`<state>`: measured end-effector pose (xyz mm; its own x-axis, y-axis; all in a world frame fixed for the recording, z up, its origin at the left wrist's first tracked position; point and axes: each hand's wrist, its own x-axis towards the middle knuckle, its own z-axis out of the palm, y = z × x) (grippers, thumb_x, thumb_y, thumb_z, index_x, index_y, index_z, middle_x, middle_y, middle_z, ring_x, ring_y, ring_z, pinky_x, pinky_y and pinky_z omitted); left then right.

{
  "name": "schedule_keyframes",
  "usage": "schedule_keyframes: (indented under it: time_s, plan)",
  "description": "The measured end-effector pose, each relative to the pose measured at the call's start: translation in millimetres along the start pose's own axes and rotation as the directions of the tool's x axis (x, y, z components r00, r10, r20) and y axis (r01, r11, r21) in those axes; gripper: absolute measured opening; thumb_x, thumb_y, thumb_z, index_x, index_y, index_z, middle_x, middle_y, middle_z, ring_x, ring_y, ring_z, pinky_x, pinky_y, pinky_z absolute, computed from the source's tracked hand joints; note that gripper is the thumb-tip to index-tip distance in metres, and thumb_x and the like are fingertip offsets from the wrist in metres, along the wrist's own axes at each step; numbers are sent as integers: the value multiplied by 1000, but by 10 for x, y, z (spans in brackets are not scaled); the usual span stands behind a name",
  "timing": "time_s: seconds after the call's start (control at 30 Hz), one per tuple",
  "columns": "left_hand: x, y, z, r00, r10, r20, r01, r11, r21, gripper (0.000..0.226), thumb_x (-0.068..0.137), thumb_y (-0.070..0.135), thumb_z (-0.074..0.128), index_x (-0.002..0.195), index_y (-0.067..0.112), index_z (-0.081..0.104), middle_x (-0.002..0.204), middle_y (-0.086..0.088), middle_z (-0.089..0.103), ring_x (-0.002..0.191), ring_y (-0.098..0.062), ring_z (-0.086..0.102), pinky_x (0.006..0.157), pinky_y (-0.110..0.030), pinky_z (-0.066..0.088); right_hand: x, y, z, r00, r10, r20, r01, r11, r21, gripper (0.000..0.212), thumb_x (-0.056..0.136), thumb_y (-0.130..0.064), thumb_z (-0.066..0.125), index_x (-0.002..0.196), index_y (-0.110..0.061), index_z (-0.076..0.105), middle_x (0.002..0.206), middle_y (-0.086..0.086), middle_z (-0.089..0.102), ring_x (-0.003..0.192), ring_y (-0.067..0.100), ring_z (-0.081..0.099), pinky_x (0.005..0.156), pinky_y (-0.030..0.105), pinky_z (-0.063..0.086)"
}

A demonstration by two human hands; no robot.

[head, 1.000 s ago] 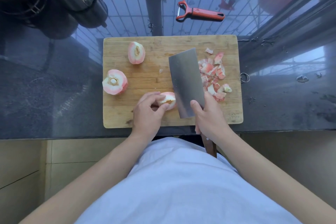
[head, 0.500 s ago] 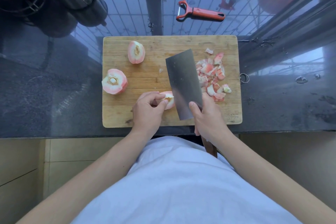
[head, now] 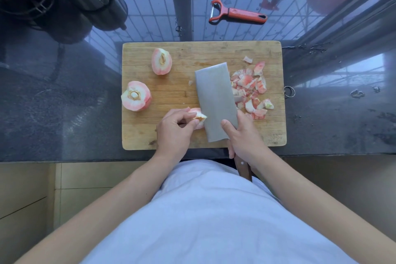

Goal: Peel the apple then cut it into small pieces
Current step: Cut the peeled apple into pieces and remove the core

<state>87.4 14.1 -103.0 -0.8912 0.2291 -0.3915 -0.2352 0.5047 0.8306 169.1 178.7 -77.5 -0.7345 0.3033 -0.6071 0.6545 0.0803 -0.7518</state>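
Steel cleaver hiding apple piece edge, left fingers pinching it, right fingers clasping cleaver

A person, seen from above through a head-worn camera, wears a plain pale garment, white with a faint blue cast, that fills the lower middle of the view. The cloth is smooth, unpatterned and free of visible logos, buttons or seams. Both forearms are bare to the edge of the view, with no sleeves showing. The left hand and right hand carry no visible rings, watch, bracelet or gloves.
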Motion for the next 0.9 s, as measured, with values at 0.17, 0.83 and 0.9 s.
schedule_keyframes:
  time_s: [0.17, 0.83, 0.9]
  plan:
    - [-9, -17, -1, 1000, 12, 2, -11, 1000, -19, 17, 86, 2, 80, 100, 11, 82, 116, 4, 70, 100, 13, 63, 83, -4, 46, 11, -13, 61, 999, -3, -43, 2, 1000, -19, 20, 104, -22, 44, 123, -19, 48, 80, 18, 65, 35, 28, 52, 33, 23, 35]
    - [39, -52, -33, 996, -79, 52, 86, 984, -156, 18, 85, 3, 82, 98, 16, 81, 116, 10, 74, 107, 3, 68, 93, -13, 49, 21, 22, 77, 999, 33, 23, -37, 979, 199, 18, 106, -23, 47, 123, -22, 51, 110, -2, 72, 37, 29, 46, 39, 31, 40]
    - [39, -58, -37, 993, -100, 67, 111, 979, -172, 19, 85, 4, 82, 98, 17, 81, 117, 11, 74, 107, 2, 69, 97, -17, 50, 18, 31, 78, 999, 26, 29, -31, 977, 210, 17, 106, -22, 46, 122, -23, 51, 110, -3, 72, 37, 28, 45, 40, 32, 39]
